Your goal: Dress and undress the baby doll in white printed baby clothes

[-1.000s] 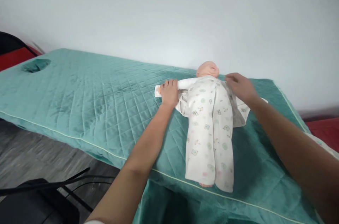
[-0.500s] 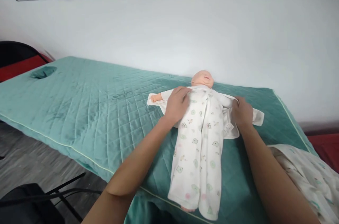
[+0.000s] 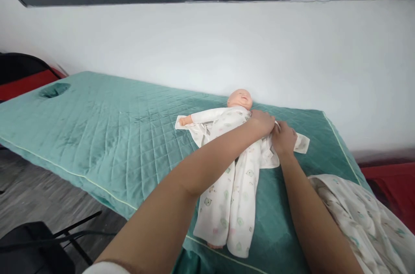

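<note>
A baby doll (image 3: 240,98) lies face up on the green quilted bed cover (image 3: 123,135). Printed white baby trousers (image 3: 241,205) reach high over its chest, with part of a foot showing below one leg. Under the doll a white baby jacket (image 3: 201,132) is spread out, its sleeves to both sides. My left hand (image 3: 263,122) reaches across the doll's chest, fingers curled at the arm on the right. Right beside it, my right hand (image 3: 284,138) is closed on white sleeve cloth. My hands cover that doll arm; the other arm lies stretched out to the left.
A crumpled printed white cloth (image 3: 366,218) lies at the bed's right front. The cover has a hole (image 3: 55,90) at the far left. A white wall (image 3: 194,45) runs behind the bed. Red furniture (image 3: 392,192) is at right, and a black chair (image 3: 35,246) at lower left.
My left hand has moved right, from the doll's left-side shoulder across its chest to beside my right hand. My right hand stays at the right-side sleeve. The view has shifted slightly.
</note>
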Tool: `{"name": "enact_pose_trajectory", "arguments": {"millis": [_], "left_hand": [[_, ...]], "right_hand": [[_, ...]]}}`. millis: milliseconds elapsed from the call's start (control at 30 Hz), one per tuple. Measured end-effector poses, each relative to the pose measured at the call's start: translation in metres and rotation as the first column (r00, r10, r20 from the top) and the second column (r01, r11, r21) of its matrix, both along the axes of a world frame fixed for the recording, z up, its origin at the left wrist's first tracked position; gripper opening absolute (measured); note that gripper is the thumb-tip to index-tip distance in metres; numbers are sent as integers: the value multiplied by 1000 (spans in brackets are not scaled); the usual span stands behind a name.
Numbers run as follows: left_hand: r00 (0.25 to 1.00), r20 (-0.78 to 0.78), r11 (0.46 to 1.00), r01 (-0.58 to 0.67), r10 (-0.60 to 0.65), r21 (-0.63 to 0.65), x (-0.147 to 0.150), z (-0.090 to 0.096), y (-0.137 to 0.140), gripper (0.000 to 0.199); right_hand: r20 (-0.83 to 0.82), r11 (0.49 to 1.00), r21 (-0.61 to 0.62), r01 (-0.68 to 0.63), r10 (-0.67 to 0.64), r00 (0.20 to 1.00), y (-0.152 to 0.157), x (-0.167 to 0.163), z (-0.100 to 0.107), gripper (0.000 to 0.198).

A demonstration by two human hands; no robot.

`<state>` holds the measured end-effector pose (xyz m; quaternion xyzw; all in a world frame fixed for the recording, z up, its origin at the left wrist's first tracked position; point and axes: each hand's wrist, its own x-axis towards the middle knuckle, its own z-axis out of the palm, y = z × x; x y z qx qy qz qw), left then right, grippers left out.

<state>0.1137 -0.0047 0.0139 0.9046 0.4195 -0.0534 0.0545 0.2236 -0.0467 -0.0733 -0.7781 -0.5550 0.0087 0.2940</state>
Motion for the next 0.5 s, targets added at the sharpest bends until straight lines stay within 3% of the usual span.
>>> {"name": "enact_pose_trajectory", "arguments": {"millis": [133, 367, 500], "left_hand": [[998, -47, 1000, -29, 29, -1, 6, -10, 6, 48], [992, -120, 999, 28, -23, 41, -4, 3, 20, 50], [991, -131, 999, 32, -33, -4, 3, -2, 26, 44]], "right_hand": [[0, 1000, -11, 17, -17, 1000, 0, 0, 2, 42], [-58, 992, -84, 90, -95, 994, -3, 14, 5, 41], [-74, 992, -96, 85, -92, 993, -2, 13, 4, 42]]}}
